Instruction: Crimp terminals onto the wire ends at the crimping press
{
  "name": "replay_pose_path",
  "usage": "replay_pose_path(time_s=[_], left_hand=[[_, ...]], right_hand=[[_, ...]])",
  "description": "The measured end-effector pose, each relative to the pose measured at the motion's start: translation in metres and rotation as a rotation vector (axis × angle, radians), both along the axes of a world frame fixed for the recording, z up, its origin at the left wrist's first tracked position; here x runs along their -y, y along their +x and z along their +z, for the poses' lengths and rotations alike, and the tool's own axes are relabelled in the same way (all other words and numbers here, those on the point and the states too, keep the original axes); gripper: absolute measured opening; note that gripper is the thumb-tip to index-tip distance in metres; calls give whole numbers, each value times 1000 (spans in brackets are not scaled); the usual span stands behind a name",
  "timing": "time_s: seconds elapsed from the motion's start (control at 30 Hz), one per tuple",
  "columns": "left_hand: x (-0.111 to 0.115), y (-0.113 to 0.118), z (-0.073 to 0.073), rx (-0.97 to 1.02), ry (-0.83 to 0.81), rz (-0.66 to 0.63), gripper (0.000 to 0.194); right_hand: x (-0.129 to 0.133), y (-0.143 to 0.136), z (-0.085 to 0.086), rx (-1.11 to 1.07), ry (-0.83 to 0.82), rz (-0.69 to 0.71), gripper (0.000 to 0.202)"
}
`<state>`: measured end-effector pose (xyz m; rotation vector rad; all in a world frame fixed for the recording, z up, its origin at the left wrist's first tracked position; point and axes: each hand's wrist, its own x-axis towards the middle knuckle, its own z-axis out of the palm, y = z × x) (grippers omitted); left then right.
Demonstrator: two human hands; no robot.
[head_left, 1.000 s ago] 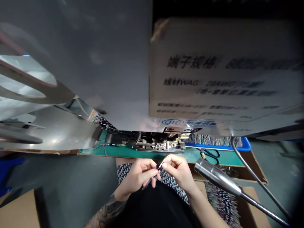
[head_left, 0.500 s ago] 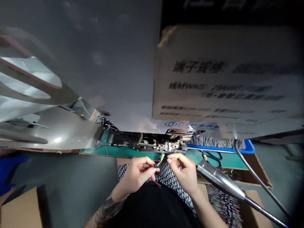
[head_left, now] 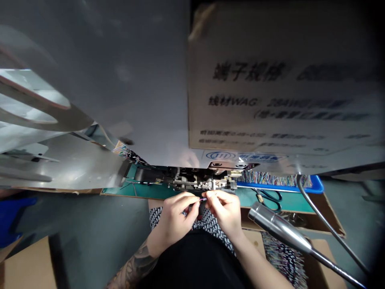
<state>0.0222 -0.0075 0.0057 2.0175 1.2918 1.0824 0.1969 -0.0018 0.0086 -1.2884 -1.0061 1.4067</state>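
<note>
Both hands meet just in front of the machine's metal mechanism (head_left: 207,184). My left hand (head_left: 177,214) is closed, its thumb and index finger pinching one end of a short bit of purple wire (head_left: 202,199). From the right, my right hand (head_left: 225,210) pinches the wire's other end between its fingertips. A dark cable (head_left: 201,210) hangs just below the fingertips, partly hidden by the left hand. The far ends of the wires are covered by the fingers.
Above the hands is the large grey machine housing (head_left: 144,88) with a printed label (head_left: 282,88). A blue tray (head_left: 317,185) of wires and black-handled scissors (head_left: 270,196) lie on the green bench (head_left: 296,202). At right, a metal lamp arm (head_left: 279,226) crosses; a cardboard box (head_left: 28,265) stands lower left.
My right hand has moved left to meet my left hand and now pinches the wire. The yellow and white wires that fanned out between the hands no longer show.
</note>
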Motion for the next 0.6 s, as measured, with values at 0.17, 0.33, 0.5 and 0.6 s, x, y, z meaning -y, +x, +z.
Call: replay_pose_path(time_s=[0.17,0.33,0.5,0.6], left_hand=[[-2,1,1,21,49,42,17],[-4,2,2,27,48,53,16],[-5,2,3,27,52,64,15],[-5,3,3,30,54,77,15]], right_hand=[[-4,-3,-10,-87,-18,-39,49],[-5,-9,-21,-218,-43,-90,46],[-7,-12,-20,-268,-88,-75,48],[-7,-12,-17,-258,-115,-70,51]])
